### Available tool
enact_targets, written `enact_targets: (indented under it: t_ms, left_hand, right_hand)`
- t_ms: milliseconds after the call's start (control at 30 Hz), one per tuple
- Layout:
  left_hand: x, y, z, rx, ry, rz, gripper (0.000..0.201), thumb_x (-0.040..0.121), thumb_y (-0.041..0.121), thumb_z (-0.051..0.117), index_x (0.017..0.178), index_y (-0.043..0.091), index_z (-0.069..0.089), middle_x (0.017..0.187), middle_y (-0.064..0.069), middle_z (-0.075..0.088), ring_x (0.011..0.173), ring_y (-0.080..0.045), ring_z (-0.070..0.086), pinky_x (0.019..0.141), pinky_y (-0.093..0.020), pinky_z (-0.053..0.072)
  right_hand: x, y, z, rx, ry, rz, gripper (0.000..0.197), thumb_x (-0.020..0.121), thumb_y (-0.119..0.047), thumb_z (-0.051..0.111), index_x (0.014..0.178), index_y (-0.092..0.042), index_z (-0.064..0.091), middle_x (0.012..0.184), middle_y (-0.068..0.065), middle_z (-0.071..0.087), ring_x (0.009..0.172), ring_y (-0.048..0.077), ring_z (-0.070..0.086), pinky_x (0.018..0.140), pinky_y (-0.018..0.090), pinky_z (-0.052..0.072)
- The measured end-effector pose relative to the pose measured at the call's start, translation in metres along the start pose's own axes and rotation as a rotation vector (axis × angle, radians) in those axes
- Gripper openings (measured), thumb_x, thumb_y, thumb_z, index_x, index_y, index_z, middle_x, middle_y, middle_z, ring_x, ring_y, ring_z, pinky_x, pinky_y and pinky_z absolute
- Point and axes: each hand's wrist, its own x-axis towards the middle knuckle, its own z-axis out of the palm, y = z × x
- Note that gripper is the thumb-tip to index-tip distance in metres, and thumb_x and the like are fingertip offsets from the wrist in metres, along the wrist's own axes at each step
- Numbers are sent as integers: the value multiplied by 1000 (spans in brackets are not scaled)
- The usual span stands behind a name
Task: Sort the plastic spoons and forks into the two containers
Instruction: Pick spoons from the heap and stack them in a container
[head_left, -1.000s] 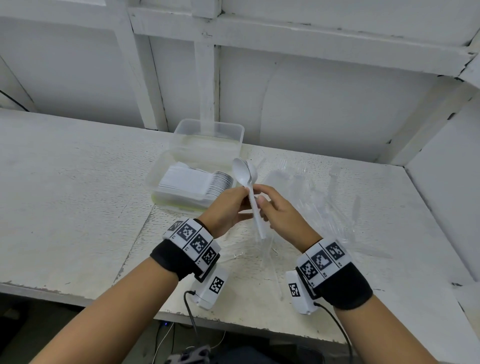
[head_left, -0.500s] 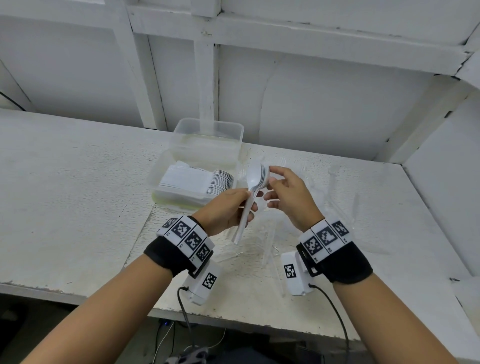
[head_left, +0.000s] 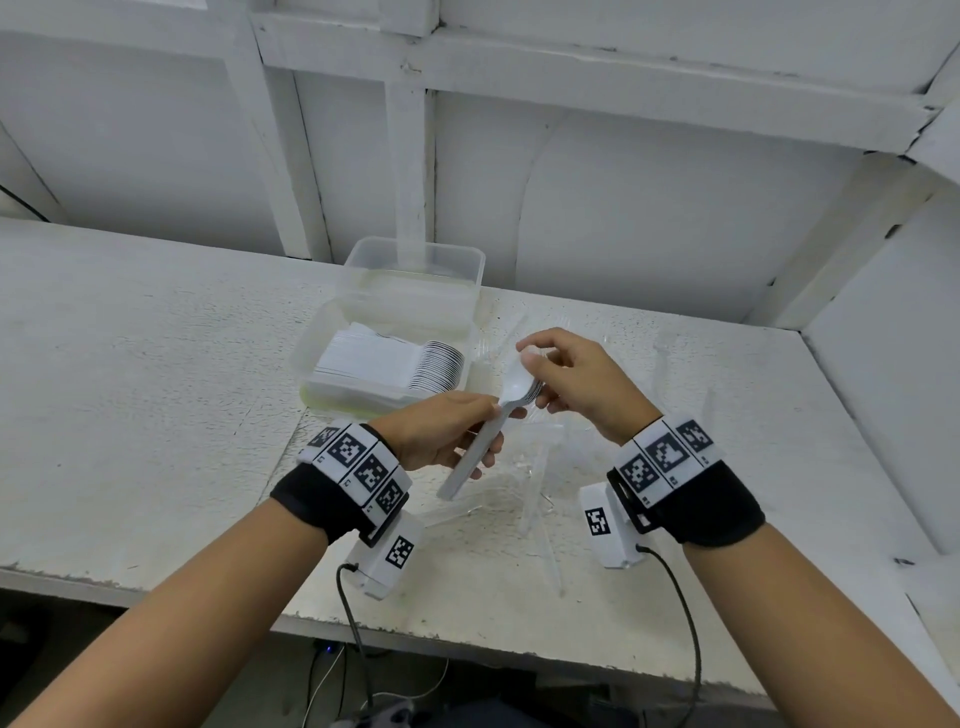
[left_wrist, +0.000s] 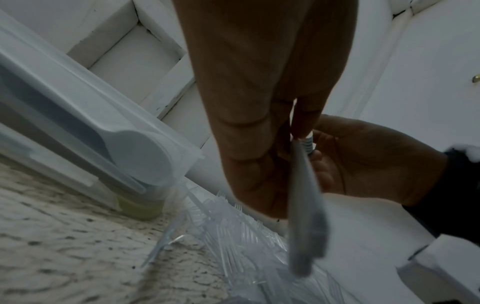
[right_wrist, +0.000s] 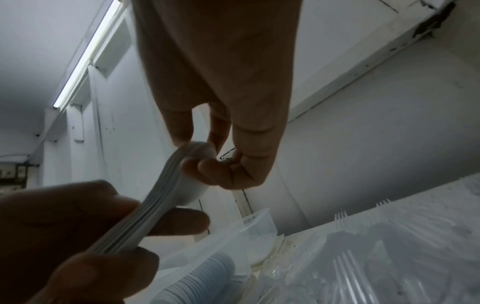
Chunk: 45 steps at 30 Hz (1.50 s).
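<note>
White stacked spoons (head_left: 488, 426) sit in both grips, left hand (head_left: 441, 434) clasping handles, right hand (head_left: 576, 384) pinching bowls.

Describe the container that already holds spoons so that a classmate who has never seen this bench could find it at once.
Start at the white bench and look toward the back wall, where two clear plastic containers sit touching. The nearer container is the one: it holds a neat row of white spoons, while the farther container shows none.

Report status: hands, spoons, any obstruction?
Left hand grips spoon stack handles; right hand pinches bowls. Near container holds spoons. Clear forks loose on table.
</note>
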Motion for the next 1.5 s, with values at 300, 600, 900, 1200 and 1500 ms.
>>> enact_targets:
  t_ms: [300,600,900,1200,1500]
  left_hand:
    - [-17,-12,-8,292,38,13,33,99,39,38,109,16,60,64,-1,47,49,-11,43,46,-21,41]
    - [-13,-8,-17,993,198,121,21,93,33,51,107,17,49,89,3,59,81,-16,54,69,-25,43]
    - [-29,-1,-36,1276,345,253,29,93,40,51,112,18,50,92,6,62,82,-17,54,59,-25,34]
    - [-21,0,-115,898,735,351,34,97,26,45,125,7,50,115,-8,57,105,-20,55,84,-22,37]
    - [23,-14,-147,1298,486,170,38,97,14,35,130,0,49,135,-18,45,120,-32,46,99,-37,38]
  right_hand:
    - [-7,11,-9,-189,-196,-32,37,87,1,45,113,-23,55,109,2,57,70,14,66,65,19,55]
    - [-1,11,11,-941,-317,-324,32,94,-36,49,123,-26,59,125,-4,53,116,17,44,96,37,39]
    - [11,4,41,-1067,-375,-466,30,95,-37,47,115,-18,60,106,0,61,102,20,51,80,33,40]
    - [78,-22,22,-700,-152,-245,24,87,-25,63,109,-16,63,93,0,65,86,15,59,75,25,44]
    - [148,-42,64,-387,7,-206,26,84,-21,66,108,-19,57,84,-2,60,79,15,57,76,26,45]
